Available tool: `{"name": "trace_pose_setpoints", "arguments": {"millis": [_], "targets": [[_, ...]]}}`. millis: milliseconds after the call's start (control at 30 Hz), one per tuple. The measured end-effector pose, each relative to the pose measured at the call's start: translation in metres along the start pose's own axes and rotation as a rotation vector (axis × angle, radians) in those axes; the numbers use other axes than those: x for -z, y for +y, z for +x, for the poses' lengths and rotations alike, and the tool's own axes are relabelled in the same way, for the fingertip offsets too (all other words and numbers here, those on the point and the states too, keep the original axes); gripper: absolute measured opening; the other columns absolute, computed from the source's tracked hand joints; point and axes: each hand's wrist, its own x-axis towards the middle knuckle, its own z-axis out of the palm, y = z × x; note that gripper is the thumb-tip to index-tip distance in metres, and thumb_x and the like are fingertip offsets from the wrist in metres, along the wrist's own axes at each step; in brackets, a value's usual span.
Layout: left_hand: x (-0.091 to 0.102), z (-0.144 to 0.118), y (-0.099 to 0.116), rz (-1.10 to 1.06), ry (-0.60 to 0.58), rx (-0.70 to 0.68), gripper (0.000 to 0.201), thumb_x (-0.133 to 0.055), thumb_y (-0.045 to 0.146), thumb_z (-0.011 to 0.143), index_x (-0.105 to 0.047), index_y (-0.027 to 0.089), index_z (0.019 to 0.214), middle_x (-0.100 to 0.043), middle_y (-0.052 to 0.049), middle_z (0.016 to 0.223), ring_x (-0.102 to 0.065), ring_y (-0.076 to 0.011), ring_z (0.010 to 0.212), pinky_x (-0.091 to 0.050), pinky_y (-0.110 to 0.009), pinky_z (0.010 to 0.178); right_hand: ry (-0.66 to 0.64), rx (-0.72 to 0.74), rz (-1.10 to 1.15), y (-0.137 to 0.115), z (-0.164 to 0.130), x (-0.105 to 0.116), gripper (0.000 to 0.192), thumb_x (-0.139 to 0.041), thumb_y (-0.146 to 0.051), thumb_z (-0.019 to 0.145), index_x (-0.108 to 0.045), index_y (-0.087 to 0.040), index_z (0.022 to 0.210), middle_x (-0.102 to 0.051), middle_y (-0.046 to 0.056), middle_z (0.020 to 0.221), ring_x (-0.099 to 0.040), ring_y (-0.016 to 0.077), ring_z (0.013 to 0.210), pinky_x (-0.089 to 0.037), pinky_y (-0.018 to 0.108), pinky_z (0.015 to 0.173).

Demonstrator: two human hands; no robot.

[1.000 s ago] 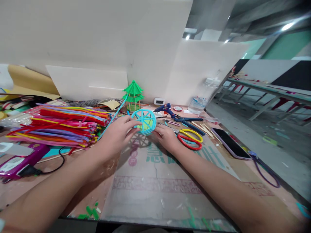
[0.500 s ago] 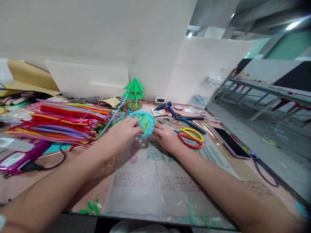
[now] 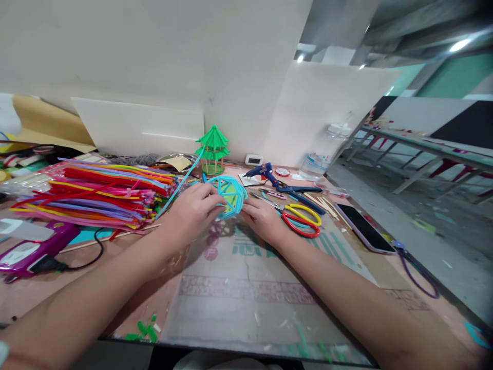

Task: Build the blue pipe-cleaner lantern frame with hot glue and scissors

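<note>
Fingers of the left hand curl around the near left side of a blue frame, pinching its rim with the thumb on the near edge. The right hand meets the frame from the other side, its fingers pressed against the lower right rim; whether they pinch it or only brace it I cannot tell. Between the two hands the frame sits at the tabletop, a round dome of blue pipe cleaner ribs over a yellow-green patch. It is tipped, with its open round face turned toward the left hand and slightly up, and its widest span runs roughly from near left to far right. A long blue stem runs from the frame's left side up toward the green pagoda, which stands upright just behind the frame.

Left of the frame lies a thick pile of pipe cleaners in many colours, their lengths running left to right. Farther left of that a purple device lies with a black cord. Just right of the frame, touching the right hand's far side, lie scissors with red and yellow handles. Behind the scissors sits a blue glue gun, nozzle pointing left. Well right of the frame a phone lies flat, screen up. Nearer than the frame, green scraps dot the tabletop's edge.
</note>
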Motion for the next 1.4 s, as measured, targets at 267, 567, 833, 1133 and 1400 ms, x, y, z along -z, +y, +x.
{"name": "trace_pose_setpoints", "arguments": {"millis": [267,567,833,1133,1400], "targets": [[0.004,-0.002,0.01,0.249,-0.083,-0.165,0.014,-0.06,0.022,0.101,-0.07,0.019,0.109,-0.068,-0.008,0.103,-0.059,-0.0258,0.094,-0.048,-0.039,0.082,0.037,0.035,-0.036,0.0,-0.001,-0.003,0.021,-0.061,-0.025,0.103,-0.075,-0.024,0.118,-0.077,0.012,0.112,-0.072,0.0248,0.103,-0.057,0.041,0.093],[0.007,-0.002,0.009,0.2,-0.026,-0.175,0.01,-0.061,0.017,0.099,-0.068,0.02,0.105,-0.07,-0.006,0.101,-0.061,-0.0243,0.091,-0.048,-0.038,0.08,0.04,0.073,-0.059,-0.002,0.001,-0.002,0.017,-0.062,-0.023,0.102,-0.075,-0.024,0.114,-0.076,0.01,0.106,-0.071,0.0237,0.099,-0.057,0.037,0.088],[0.006,0.001,0.004,0.045,0.153,0.017,0.012,-0.053,0.02,0.105,-0.064,0.019,0.101,-0.068,-0.005,0.1,-0.062,-0.0203,0.093,-0.05,-0.035,0.084,0.022,-0.135,0.081,0.002,-0.004,-0.005,0.019,-0.061,-0.032,0.102,-0.077,-0.025,0.108,-0.077,0.01,0.105,-0.071,0.0239,0.099,-0.056,0.037,0.091],[-0.009,-0.003,0.003,0.065,0.006,0.073,0.03,-0.046,0.028,0.108,-0.068,0.018,0.089,-0.069,-0.007,0.092,-0.061,-0.0236,0.09,-0.049,-0.04,0.084,0.19,-0.542,0.17,0.026,0.0,-0.011,0.031,-0.055,-0.041,0.093,-0.078,-0.021,0.088,-0.081,0.008,0.09,-0.074,0.0265,0.083,-0.055,0.035,0.076],[-0.011,-0.003,-0.015,-0.028,-0.048,0.157,0.016,-0.062,0.032,0.102,-0.072,0.02,0.095,-0.073,-0.006,0.102,-0.063,-0.0233,0.097,-0.047,-0.039,0.087,0.21,-0.777,0.207,0.033,0.004,-0.001,0.042,-0.057,-0.057,0.083,-0.074,-0.02,0.074,-0.077,0.009,0.069,-0.069,0.0276,0.065,-0.047,0.035,0.062]]}}
